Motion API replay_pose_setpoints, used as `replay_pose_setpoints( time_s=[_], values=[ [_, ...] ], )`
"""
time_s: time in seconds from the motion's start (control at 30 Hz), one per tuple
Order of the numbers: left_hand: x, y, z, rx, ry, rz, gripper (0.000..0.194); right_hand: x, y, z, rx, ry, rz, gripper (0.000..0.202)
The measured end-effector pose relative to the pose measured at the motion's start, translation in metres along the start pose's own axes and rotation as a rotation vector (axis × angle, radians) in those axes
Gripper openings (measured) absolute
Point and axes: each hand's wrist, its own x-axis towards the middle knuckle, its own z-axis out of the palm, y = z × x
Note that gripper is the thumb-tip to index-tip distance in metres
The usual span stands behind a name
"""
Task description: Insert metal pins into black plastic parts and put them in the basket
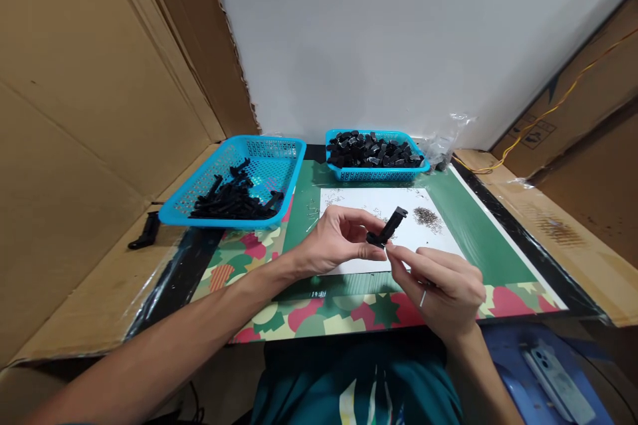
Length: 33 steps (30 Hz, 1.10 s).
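Black part (396, 220) is held up over the paper (399, 196), pinched between thumb and fingers of the left hand (331, 242). Right hand (443, 279): thumb and index pressed together at the part's lower end (can't tell if something tiny is between them). This one looks mid-work. Left basket (224, 222) has a heap of similar parts, right basket (381, 174) is full of short black pieces, small bits (427, 218) lie on the paper. Plenty seems left; finished count unclear.
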Motion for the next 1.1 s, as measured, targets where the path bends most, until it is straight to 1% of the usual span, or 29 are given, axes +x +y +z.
replay_pose_setpoints(
  time_s=[0.13, 0.47, 0.7, 0.83, 0.93, 1.0, 1.1],
  values=[
    [0.0, 0.003, 0.001, 0.018, -0.02, 0.022, 0.034, 0.001, 0.0, -0.001, -0.005, -0.013, -0.012, 0.027],
    [0.0, 0.008, -0.003, 0.14, -0.001, -0.004, 0.034, 0.002, 0.004, -0.006, -0.005, -0.115, -0.002, 0.017],
    [-0.001, 0.008, -0.003, 0.187, 0.022, -0.029, 0.04, 0.003, 0.003, -0.008, -0.054, -0.096, -0.044, 0.015],
    [-0.001, 0.007, -0.004, 0.201, 0.017, -0.048, 0.042, 0.005, 0.003, -0.008, -0.089, -0.124, -0.067, 0.014],
    [0.0, 0.005, -0.005, 0.219, 0.037, -0.053, 0.044, 0.008, 0.004, -0.009, -0.106, -0.152, -0.073, 0.014],
    [-0.001, 0.004, -0.006, 0.22, 0.047, -0.07, 0.046, 0.009, 0.005, -0.011, -0.101, -0.173, -0.063, 0.016],
    [-0.003, 0.002, -0.007, 0.165, 0.024, -0.156, 0.049, 0.01, 0.005, -0.013, -0.071, -0.205, -0.032, 0.018]
  ],
)
